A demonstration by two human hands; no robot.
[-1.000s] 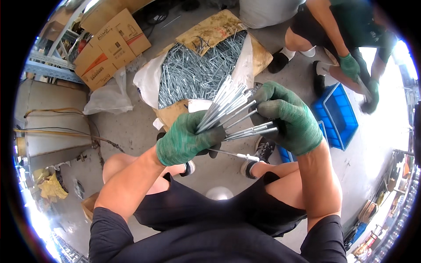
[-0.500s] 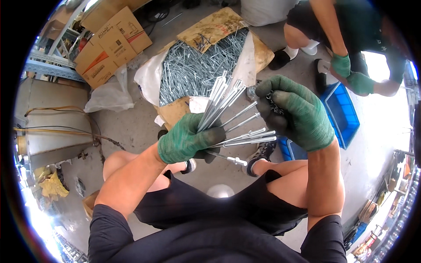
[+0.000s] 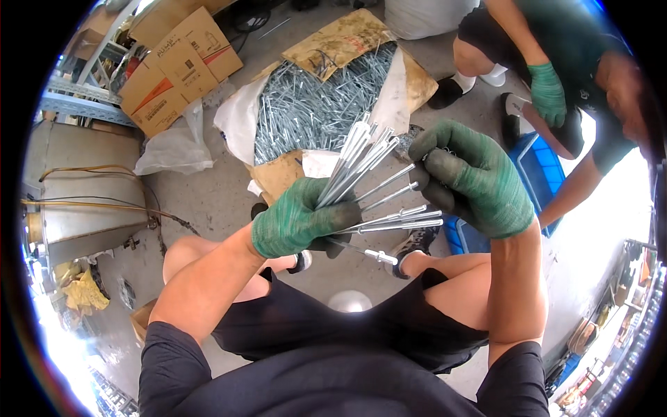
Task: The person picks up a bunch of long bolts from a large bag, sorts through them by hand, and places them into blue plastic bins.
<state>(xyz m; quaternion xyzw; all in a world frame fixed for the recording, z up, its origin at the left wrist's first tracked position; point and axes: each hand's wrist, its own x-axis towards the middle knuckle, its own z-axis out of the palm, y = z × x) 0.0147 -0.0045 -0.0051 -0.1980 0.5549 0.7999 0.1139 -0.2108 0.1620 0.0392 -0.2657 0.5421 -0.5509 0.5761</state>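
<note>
Head view, the only one I get. My left hand [image 3: 299,217] is closed round a bunch of metal rods [image 3: 368,156], gripped near one end, the free ends fanned up and to the right. One lower rod [image 3: 379,256] sticks out apart from the fan. My right hand [image 3: 483,182] is narrow, thumb curled in to the fingers, pinching some small metal bits [image 3: 448,151]; too small for me to name. It's just beside the fan tips, no clear contact.

Beyond the hands, a big rod pile [image 3: 313,111] lies in an opened white sack [image 3: 240,128] on the floor. Blue crate [image 3: 549,163] off to the right, near a co-worker's gloved hand [image 3: 547,94]; second blue crate [image 3: 462,238] partly under my right wrist.

Risks, my call: the fan is splayed, so loosening the left thumb could let rods slide out, the lower one first. The gloves look thick, so the small bits could slip from the right fingertips and be lost on the floor. Tips spread at different angles could snag the glove or knock each other if the right hand pushes in crooked.
</note>
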